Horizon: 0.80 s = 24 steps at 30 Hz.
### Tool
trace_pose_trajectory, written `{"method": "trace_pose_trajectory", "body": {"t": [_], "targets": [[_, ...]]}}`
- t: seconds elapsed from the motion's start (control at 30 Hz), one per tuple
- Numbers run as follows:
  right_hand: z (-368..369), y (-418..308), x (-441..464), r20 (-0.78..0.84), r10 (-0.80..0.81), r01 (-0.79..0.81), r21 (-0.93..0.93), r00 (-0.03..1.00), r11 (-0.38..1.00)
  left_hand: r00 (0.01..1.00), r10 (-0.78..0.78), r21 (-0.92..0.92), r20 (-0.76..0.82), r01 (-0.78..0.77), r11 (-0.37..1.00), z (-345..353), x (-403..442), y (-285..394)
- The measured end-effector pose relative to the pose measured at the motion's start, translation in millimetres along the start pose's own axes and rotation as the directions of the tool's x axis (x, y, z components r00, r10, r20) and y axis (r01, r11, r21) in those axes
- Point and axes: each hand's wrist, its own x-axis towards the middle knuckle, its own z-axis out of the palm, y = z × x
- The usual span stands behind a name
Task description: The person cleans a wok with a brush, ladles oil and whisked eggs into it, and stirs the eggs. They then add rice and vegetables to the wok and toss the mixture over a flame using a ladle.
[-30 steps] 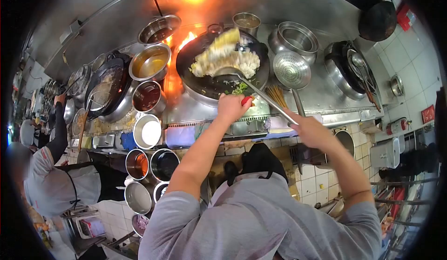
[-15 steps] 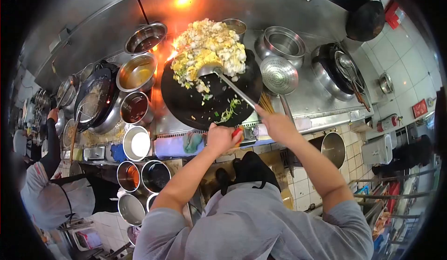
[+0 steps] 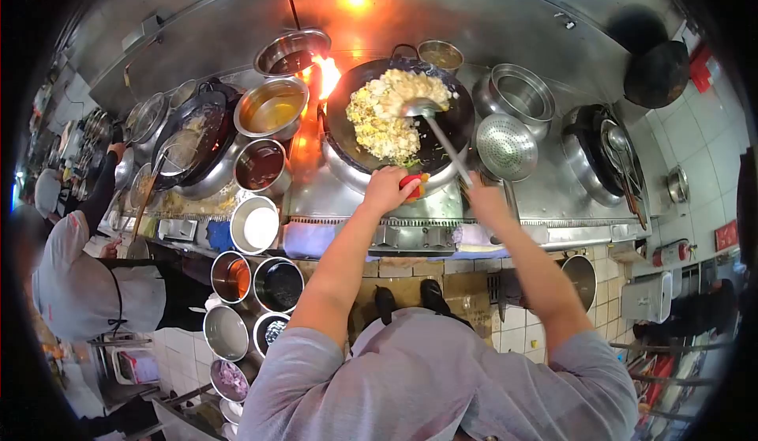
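Nearest, the person's short grey sleeves (image 3: 296, 362) lead to bare forearms reaching forward. Low on the left, a round metal bowl of purple slices (image 3: 232, 378) sits near other round metal pots. Ahead, at the edge of the silver steel tabletop (image 3: 312, 196), both hands are closed. The left hand (image 3: 387, 189) wraps a red-and-yellow cloth (image 3: 412, 186) at the near rim of a large, black, round-bottomed wok (image 3: 338, 117). The right hand (image 3: 487, 206), farther right, grips the handle of a long silver metal ladle (image 3: 444, 138). The ladle's bowl is down in the yellow-and-white chopped food (image 3: 387, 125), which lies piled across the middle of the wok. Left of the wok stand a round steel pot of dark red sauce (image 3: 259, 165) and, beyond it, one of amber liquid (image 3: 272, 113). To the right lies a round perforated steel strainer (image 3: 506, 147). Farther back, an orange flame (image 3: 328, 76) rises beside the wok's left side, before the grey metal back wall (image 3: 458, 15).
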Motion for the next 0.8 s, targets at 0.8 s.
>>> {"method": "trace_pose_trajectory", "body": {"t": [0.8], "targets": [[-98.9,-38.9,-84.0,0.154,-0.028,-0.018,0.289,0.988,0.957,0.997,-0.031,0.192,0.073,0.017,0.981,16.5,14.5,7.5]]}}
